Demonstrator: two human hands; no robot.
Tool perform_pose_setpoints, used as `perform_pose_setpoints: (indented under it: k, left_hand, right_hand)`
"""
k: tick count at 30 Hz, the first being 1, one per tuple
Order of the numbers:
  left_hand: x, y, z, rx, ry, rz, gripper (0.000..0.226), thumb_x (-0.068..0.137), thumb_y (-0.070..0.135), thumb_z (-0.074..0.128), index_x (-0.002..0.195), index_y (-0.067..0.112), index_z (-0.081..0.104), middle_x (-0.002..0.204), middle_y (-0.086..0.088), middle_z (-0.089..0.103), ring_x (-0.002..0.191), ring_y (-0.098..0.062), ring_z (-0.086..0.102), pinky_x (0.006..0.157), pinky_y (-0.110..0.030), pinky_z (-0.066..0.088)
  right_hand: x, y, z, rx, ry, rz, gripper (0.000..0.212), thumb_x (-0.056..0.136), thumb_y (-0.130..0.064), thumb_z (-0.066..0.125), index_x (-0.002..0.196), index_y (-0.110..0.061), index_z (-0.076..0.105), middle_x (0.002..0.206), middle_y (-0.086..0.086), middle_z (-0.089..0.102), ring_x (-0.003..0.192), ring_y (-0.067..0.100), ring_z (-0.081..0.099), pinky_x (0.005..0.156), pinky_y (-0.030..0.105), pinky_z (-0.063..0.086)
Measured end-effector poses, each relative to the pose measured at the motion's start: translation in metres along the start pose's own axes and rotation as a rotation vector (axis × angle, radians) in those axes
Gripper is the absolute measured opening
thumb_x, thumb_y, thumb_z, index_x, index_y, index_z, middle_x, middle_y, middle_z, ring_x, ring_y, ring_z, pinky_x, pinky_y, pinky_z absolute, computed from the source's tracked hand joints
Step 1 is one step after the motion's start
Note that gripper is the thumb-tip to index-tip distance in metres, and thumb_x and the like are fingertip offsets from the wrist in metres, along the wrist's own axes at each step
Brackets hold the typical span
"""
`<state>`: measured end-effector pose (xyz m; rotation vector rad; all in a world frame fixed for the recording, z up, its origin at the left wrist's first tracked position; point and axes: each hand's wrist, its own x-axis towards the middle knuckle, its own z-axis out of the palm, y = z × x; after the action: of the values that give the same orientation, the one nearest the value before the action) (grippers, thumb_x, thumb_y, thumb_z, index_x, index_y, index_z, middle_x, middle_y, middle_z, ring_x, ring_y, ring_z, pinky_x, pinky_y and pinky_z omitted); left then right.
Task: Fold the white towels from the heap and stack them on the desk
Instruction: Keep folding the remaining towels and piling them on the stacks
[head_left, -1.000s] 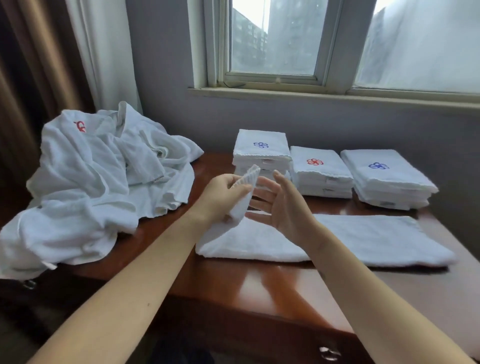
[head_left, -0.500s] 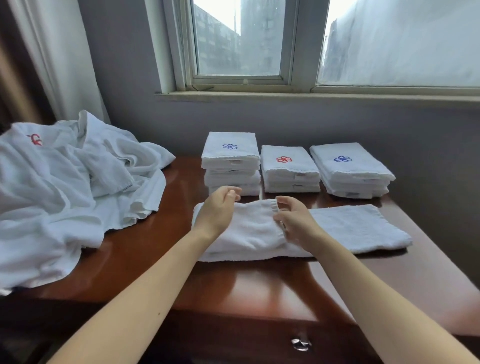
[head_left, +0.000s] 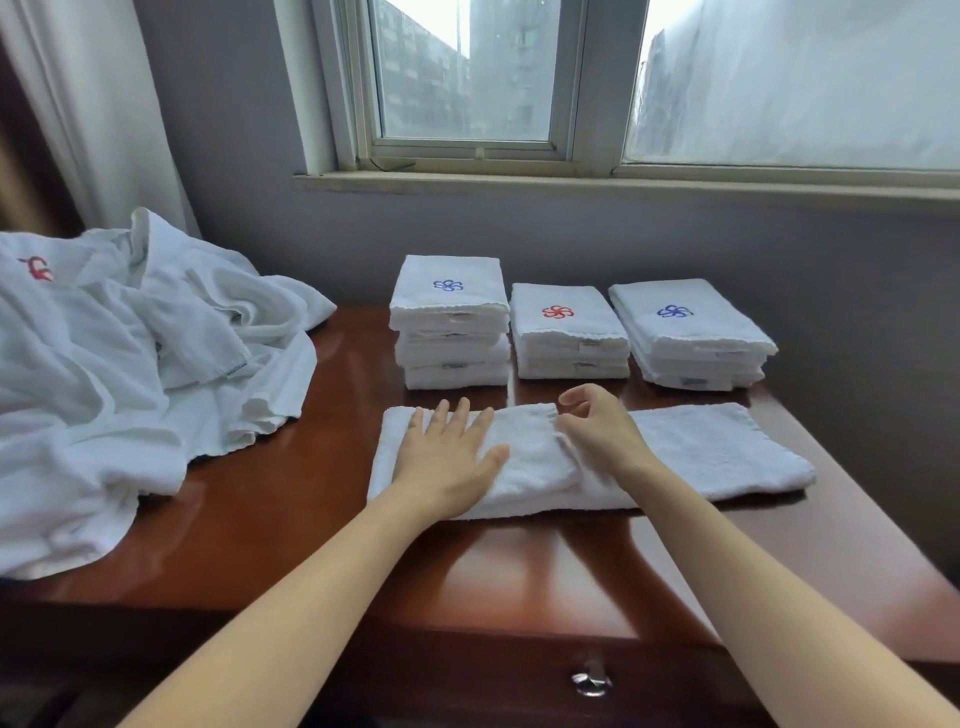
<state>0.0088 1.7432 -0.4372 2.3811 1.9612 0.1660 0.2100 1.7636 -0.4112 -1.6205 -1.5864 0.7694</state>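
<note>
1. A metal drawer knob (head_left: 591, 680) sits nearest to me, on the front of the dark wooden desk (head_left: 291, 519)
2. My left hand (head_left: 447, 457) lies flat, fingers straight and spread, pressing down on the left part of the towel (head_left: 701, 452); it grasps nothing
3. My right hand (head_left: 597, 436) is just beside it with its fingers curled at the hem of the folded-over layer; I cannot tell whether they actually pinch the cloth or only touch it
4. The towel lies in a long strip across the desk, its left end doubled over towards the middle and its right end a single flat layer
5. To my left the heap (head_left: 130, 364) of unfolded white towels spills over the desk's edge, one showing a red emblem
6. Behind the strip, three stacks stand in a row near the wall: the left stack (head_left: 452, 322) with a blue flower on top, the middle stack (head_left: 569, 332) with a red one, and the right stack (head_left: 691, 332) with a blue one
7. Farthest off, a window (head_left: 467, 78) above the grey wall and a pale curtain (head_left: 88, 104) to the left
</note>
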Motion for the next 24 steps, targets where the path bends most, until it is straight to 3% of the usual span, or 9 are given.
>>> perform_pose_setpoints:
  k: [2, 4, 6, 8, 11, 13, 16, 20, 24]
  left_hand:
    - [0.001, 0.001, 0.000, 0.017, -0.034, -0.001, 0.079, 0.087, 0.077, 0.009, 0.156, 0.038, 0.000, 0.166, -0.001, -0.004, 0.152, -0.028, -0.008, 0.117, -0.053, -0.011]
    - [-0.001, 0.003, 0.000, 0.019, -0.041, -0.006, 0.093, 0.075, 0.089, 0.004, 0.154, 0.042, -0.002, 0.165, 0.000, -0.006, 0.151, -0.030, -0.010, 0.116, -0.056, -0.012]
    - [-0.002, 0.004, -0.001, 0.013, -0.048, -0.012, 0.105, 0.064, 0.097, 0.003, 0.154, 0.044, -0.004, 0.165, -0.001, -0.007, 0.151, -0.031, -0.011, 0.115, -0.058, -0.011]
    - [-0.003, 0.006, -0.003, 0.009, -0.080, -0.014, 0.114, 0.056, 0.103, 0.006, 0.153, 0.045, -0.006, 0.165, -0.002, -0.010, 0.150, -0.033, -0.012, 0.114, -0.059, -0.013]
    - [-0.001, 0.007, -0.007, -0.002, -0.121, -0.007, 0.122, 0.047, 0.107, 0.010, 0.152, 0.047, -0.008, 0.165, -0.002, -0.013, 0.150, -0.035, -0.015, 0.113, -0.061, -0.014]
    - [-0.001, 0.007, -0.006, -0.011, -0.108, 0.000, 0.124, 0.044, 0.108, 0.009, 0.152, 0.048, -0.006, 0.165, -0.002, -0.011, 0.150, -0.034, -0.013, 0.113, -0.061, -0.013]
    - [-0.002, 0.003, -0.003, -0.006, -0.077, 0.020, 0.123, 0.045, 0.107, 0.002, 0.153, 0.048, -0.004, 0.165, 0.000, -0.008, 0.151, -0.032, -0.009, 0.115, -0.059, -0.010]
    - [-0.002, -0.008, -0.002, -0.017, -0.036, 0.033, 0.112, 0.053, 0.101, -0.012, 0.152, 0.049, -0.003, 0.166, 0.002, -0.004, 0.152, -0.027, -0.007, 0.117, -0.056, -0.009]
    - [-0.010, -0.036, -0.005, -0.015, -0.024, 0.017, 0.111, 0.053, 0.095, -0.022, 0.152, 0.050, 0.001, 0.166, 0.005, 0.000, 0.152, -0.022, -0.004, 0.119, -0.053, -0.006]
  right_hand:
    - [0.000, 0.000, 0.000, -0.099, -0.005, 0.008, 0.008, 0.085, -0.025, 0.063, 0.089, -0.019, 0.064, 0.085, -0.009, 0.061, 0.084, 0.012, 0.060, 0.070, 0.028, 0.042]
    - [0.001, -0.002, 0.001, -0.163, -0.028, -0.001, 0.019, 0.084, -0.031, 0.063, 0.076, -0.014, 0.066, 0.076, -0.007, 0.063, 0.075, 0.013, 0.060, 0.067, 0.031, 0.044]
    - [0.002, -0.006, 0.003, -0.199, -0.049, 0.017, 0.026, 0.085, -0.034, 0.062, 0.091, -0.009, 0.068, 0.087, -0.003, 0.064, 0.084, 0.017, 0.062, 0.076, 0.034, 0.047]
    - [0.000, -0.009, 0.005, -0.212, -0.058, 0.035, 0.037, 0.087, -0.032, 0.060, 0.119, -0.014, 0.059, 0.114, -0.001, 0.060, 0.106, 0.018, 0.058, 0.091, 0.037, 0.047]
    - [-0.006, -0.011, 0.009, -0.300, 0.020, -0.186, 0.048, 0.091, -0.021, 0.055, 0.139, -0.019, 0.049, 0.138, 0.000, 0.051, 0.127, 0.018, 0.048, 0.103, 0.039, 0.043]
    - [-0.010, -0.009, 0.013, -0.344, -0.091, -0.351, 0.048, 0.096, -0.017, 0.050, 0.144, -0.021, 0.046, 0.149, -0.003, 0.045, 0.140, 0.016, 0.035, 0.114, 0.039, 0.031]
    - [-0.016, 0.007, 0.017, -0.476, -0.319, -0.349, 0.048, 0.104, -0.029, 0.037, 0.152, -0.024, 0.034, 0.161, -0.006, 0.023, 0.150, 0.010, 0.010, 0.121, 0.040, 0.006]
    - [-0.023, 0.018, 0.020, -0.570, -0.281, -0.362, 0.052, 0.106, -0.042, 0.026, 0.156, -0.028, 0.021, 0.164, -0.011, 0.011, 0.149, 0.002, 0.001, 0.121, 0.031, -0.002]
    - [-0.033, 0.001, 0.049, -0.588, -0.269, -0.357, 0.054, 0.106, -0.042, 0.021, 0.157, -0.025, 0.015, 0.165, -0.008, 0.005, 0.150, 0.004, -0.004, 0.121, 0.033, -0.005]
